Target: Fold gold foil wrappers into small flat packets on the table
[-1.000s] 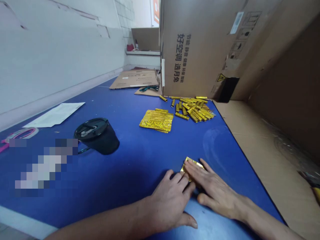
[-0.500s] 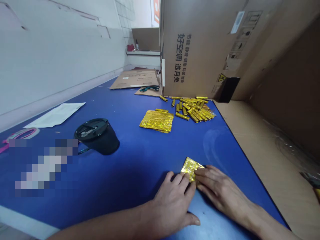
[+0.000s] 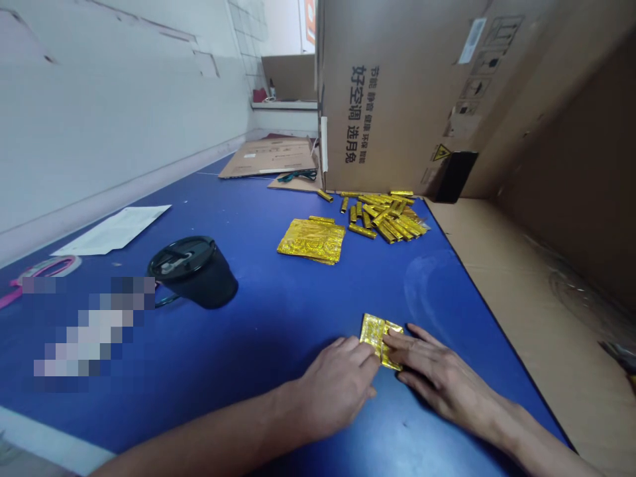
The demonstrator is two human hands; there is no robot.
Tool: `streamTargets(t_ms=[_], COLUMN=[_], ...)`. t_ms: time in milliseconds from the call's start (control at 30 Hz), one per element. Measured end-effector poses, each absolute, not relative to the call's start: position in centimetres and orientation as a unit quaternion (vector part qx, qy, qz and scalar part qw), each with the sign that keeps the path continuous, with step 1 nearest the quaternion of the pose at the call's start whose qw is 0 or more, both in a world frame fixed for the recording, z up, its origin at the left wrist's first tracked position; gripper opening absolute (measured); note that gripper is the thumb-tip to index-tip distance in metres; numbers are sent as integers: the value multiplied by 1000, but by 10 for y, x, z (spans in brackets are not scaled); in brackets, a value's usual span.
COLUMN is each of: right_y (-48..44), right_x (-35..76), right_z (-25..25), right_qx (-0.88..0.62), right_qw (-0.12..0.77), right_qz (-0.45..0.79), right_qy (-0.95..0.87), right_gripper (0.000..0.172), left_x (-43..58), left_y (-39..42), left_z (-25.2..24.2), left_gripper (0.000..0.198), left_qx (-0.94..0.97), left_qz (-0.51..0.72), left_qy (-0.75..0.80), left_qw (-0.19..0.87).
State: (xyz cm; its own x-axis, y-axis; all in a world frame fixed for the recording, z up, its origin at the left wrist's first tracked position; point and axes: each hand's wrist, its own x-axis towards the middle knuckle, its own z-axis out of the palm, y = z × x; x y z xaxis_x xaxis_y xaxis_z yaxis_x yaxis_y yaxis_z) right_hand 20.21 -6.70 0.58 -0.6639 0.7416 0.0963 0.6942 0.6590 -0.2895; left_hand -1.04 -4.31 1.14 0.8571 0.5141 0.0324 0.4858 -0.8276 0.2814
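Note:
A gold foil sheet lies on the blue table in front of me, with a fold or seam line running down it. My left hand is closed at its lower left edge, fingertips curled and thumb tucked beneath, apparently pinching the foil. On the right part of the sheet rest the outstretched fingers of my right hand, pressing it down. Beyond, a stack of flat gold foil sheets lies in the middle. Several small rolled or folded gold foil pieces are heaped behind it to the right.
A black lidded mug stands on the blue table at left. White paper and a pink-rimmed item lie farther left. A large cardboard box rises behind the heap, a dark phone-like slab against it. Flat cardboard lies farther back.
My left hand's fingers have curled in and its thumb has tucked under. The foil has turned slightly, and more of its right part shows beside my right hand, which has shifted slightly.

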Motion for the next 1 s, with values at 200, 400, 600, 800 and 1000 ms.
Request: streamTargets(t_ms=[200, 400, 600, 800, 1000], right_y=[-72, -70, -67, -75, -74], right_x=[196, 196, 197, 190, 189], right_z=[9, 7, 2, 3, 2], right_qx=[-388, -380, -426, -447, -452], right_qw=[158, 200, 242, 201, 213], right_qz=[57, 93, 157, 60, 94], right_qy=[-906, -898, -857, -869, -861], right_gripper=[34, 29, 20, 20, 25], left_x=[-11, -1, 7, 8, 1], left_y=[-31, -24, -22, -22, -19], left_z=[10, 11, 4, 1, 5], left_gripper=[18, 12, 13, 17, 15], left_qx=[972, 975, 966, 959, 960], left_qz=[48, 64, 83, 91, 85], left_qy=[212, 204, 240, 262, 255], left_qw=[89, 67, 48, 63, 78])
